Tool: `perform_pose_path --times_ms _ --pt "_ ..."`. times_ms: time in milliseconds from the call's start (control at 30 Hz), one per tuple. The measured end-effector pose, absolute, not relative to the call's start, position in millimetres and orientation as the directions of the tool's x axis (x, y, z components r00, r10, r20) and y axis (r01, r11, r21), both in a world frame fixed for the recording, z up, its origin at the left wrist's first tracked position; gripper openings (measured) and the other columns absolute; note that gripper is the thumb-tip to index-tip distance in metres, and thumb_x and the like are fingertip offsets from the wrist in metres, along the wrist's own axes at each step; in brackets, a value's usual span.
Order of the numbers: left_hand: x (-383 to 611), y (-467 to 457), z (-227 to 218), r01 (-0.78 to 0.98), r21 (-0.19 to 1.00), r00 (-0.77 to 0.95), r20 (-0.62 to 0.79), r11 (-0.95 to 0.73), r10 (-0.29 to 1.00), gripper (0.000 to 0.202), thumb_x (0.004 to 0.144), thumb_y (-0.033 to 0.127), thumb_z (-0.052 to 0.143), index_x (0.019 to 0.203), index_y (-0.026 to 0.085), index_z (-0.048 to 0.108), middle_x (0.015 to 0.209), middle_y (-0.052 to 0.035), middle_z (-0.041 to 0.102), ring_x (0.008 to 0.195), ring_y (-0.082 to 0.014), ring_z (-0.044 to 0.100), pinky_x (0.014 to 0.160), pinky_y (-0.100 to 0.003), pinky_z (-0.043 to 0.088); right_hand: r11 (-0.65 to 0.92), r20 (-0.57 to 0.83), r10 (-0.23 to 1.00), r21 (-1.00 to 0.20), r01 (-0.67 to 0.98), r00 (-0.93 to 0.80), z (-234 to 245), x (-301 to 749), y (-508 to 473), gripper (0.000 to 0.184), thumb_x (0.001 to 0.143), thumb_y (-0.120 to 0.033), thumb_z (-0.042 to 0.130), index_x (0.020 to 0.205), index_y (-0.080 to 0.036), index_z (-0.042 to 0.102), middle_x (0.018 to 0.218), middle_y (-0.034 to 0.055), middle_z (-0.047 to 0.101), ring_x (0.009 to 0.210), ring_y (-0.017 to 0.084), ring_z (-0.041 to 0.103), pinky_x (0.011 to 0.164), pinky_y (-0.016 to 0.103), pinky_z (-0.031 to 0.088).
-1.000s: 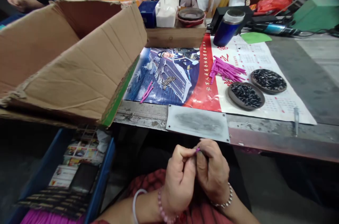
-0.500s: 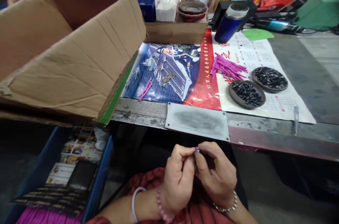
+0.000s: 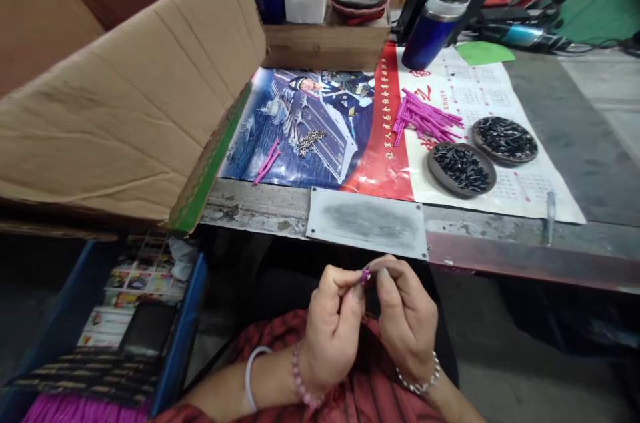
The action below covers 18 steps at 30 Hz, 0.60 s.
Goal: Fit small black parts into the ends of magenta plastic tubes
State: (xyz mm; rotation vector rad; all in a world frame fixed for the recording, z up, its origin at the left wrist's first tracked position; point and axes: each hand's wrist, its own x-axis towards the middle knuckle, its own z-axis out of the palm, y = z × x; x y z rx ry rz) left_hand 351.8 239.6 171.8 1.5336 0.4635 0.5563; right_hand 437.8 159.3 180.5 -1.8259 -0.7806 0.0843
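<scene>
Over my lap, my left hand [image 3: 333, 329] pinches a small magenta plastic piece [image 3: 366, 275] with a shiny metallic bit at its tip; most of the piece is hidden by fingers. My right hand [image 3: 407, 313] is closed beside it, its index fingertip at the piece and its thumb drawn slightly back. Whatever the right fingers hold is hidden. On the poster lie a heap of magenta plastic sticks [image 3: 427, 116], a cluster of tiny metallic pieces [image 3: 312, 141] and a few separate magenta sticks [image 3: 267, 163]. Two dishes hold small black pieces [image 3: 463, 168].
A grey metal plate [image 3: 367, 219] lies at the table edge above my hands. A large cardboard box [image 3: 135, 103] stands at left, over a blue bin [image 3: 187, 316]. Behind are a blue tumbler [image 3: 430, 33] and a wooden box [image 3: 325, 46]. A clear slim tube [image 3: 551, 216] lies at right.
My right thumb has drawn back from the magenta piece, exposing more of it and its metallic bit. The camera view has shifted slightly, so the table appears higher and farther left.
</scene>
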Motion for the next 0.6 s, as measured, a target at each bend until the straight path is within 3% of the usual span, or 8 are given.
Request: perform_pose_path --times_ms 167,400,500,600 --pt "350.8 239.2 173.0 -0.039 0.998 0.783 0.066 -0.057 0.618 0.014 0.104 0.021 0.046 0.109 0.023 0.059 0.075 0.0027 0.061 0.06 -0.0097 0.055 0.058 -0.02 0.046 -0.208 0.556 0.51 -0.661 0.721 0.657 172.0 439.1 161.2 0.015 0.095 -0.01 0.054 0.104 -0.022 0.054 0.085 0.0023 0.06 0.078 0.019 0.062 0.071 0.033 0.053" --pt "352.6 243.1 169.8 -0.017 0.998 0.776 0.056 -0.067 0.629 0.012 0.102 0.018 0.048 0.103 0.022 0.059 0.075 0.0026 0.063 0.061 -0.0098 0.058 0.059 -0.019 0.046 -0.372 0.558 0.531 -0.524 0.767 0.638 168.3 428.9 169.4 0.012 0.096 -0.009 0.048 0.096 -0.021 0.051 0.081 0.0037 0.056 0.075 0.019 0.055 0.074 0.036 0.048" --pt "351.2 241.6 168.0 -0.011 1.0 0.784 0.026 -0.028 0.62 0.012 0.103 0.02 0.047 0.105 0.022 0.059 0.076 0.0021 0.063 0.062 -0.01 0.058 0.06 -0.02 0.046 -0.366 0.447 0.547 -0.633 0.682 0.708 172.7 433.9 168.1 0.013 0.099 -0.015 0.047 0.089 -0.022 0.051 0.076 0.0019 0.057 0.068 0.017 0.054 0.065 0.03 0.047" --pt "347.5 244.0 167.8 -0.014 0.998 0.812 -0.024 0.06 0.584 0.014 0.105 0.027 0.047 0.107 0.021 0.059 0.071 0.0036 0.057 0.057 -0.0093 0.052 0.056 -0.02 0.043 -0.29 0.144 0.663 -0.855 0.43 0.734 192.5 451.8 163.2 0.028 0.104 -0.023 0.043 0.076 -0.023 0.047 0.063 -0.003 0.052 0.052 0.012 0.05 0.049 0.022 0.043"
